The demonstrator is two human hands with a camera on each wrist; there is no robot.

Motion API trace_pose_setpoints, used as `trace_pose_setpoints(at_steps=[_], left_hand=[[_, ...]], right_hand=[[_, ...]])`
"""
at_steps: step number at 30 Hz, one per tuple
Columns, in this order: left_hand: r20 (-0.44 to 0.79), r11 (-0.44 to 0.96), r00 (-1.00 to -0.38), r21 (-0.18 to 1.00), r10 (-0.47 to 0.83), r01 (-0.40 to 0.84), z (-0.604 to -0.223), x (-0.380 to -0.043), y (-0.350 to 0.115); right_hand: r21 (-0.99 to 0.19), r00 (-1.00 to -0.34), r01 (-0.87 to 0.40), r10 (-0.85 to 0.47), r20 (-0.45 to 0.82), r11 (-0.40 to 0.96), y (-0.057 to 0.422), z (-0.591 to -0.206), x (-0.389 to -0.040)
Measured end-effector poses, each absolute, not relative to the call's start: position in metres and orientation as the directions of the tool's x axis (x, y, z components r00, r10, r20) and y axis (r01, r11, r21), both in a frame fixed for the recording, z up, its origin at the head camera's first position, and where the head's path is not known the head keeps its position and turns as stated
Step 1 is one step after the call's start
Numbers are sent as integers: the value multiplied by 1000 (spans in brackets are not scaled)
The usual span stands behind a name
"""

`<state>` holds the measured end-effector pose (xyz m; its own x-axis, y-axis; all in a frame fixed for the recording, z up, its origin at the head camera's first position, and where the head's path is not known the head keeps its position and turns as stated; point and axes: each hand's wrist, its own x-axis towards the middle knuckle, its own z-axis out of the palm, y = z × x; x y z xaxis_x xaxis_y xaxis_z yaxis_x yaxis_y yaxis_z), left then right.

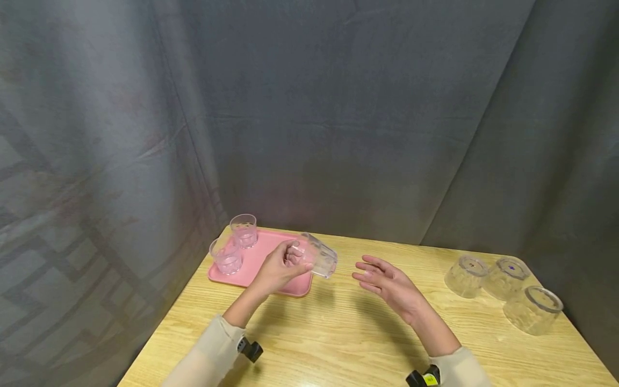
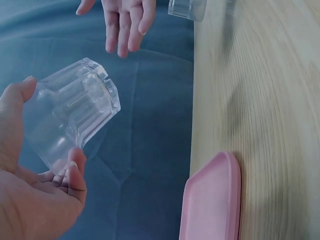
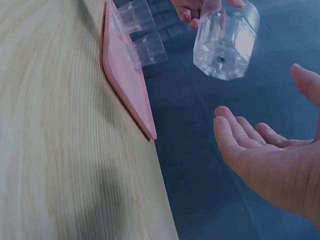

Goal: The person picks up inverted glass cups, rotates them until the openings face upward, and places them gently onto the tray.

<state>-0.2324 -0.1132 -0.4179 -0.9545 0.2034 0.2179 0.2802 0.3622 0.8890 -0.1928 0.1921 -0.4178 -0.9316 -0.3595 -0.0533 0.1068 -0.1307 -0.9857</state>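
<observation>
Beyond cups (image 1: 505, 279) on wooden table (image 1: 333, 338), grey curtains (image 1: 338, 123)

The head camera looks forward and down on the tabletop (image 1: 338, 349), widest and farthest off. The left wrist camera (image 1: 253, 352), close in, looks past the left hand (image 1: 276, 267) toward the right hand (image 1: 390, 286); the right wrist camera (image 1: 416, 379) faces the opposite way — both turned sideways, sharing the held glass (image 1: 321, 258) and pink tray (image 1: 263, 252).

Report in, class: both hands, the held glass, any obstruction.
Left hand grips glass, tilted, in midair. Right hand holds nothing, apart from glass. No obstruction visible between glass and right hand.
</observation>
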Motion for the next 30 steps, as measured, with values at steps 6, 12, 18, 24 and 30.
trace_pose_setpoints(at_steps=[6,12,18,24,30], left_hand=[[191,416,-967,875,171,247,-417,-236,-120],[217,473,-967,843,135,255,-416,-240,-127],[228,535,-967,806,113,253,-419,-246,-133],[239,554,-964,791,113,261,-423,-254,-138],[237,587,-967,772,89,243,-426,-262,-144]], right_hand=[[-993,-937,95,-343,-67,-65,201,-416,-194],[-997,-941,80,-331,-72,-12,213,-413,-195],[-997,-946,72,-312,-81,40,226,-411,-195],[-995,-947,64,-310,-86,82,239,-412,-196],[-990,-948,66,-301,-101,125,252,-410,-197]])
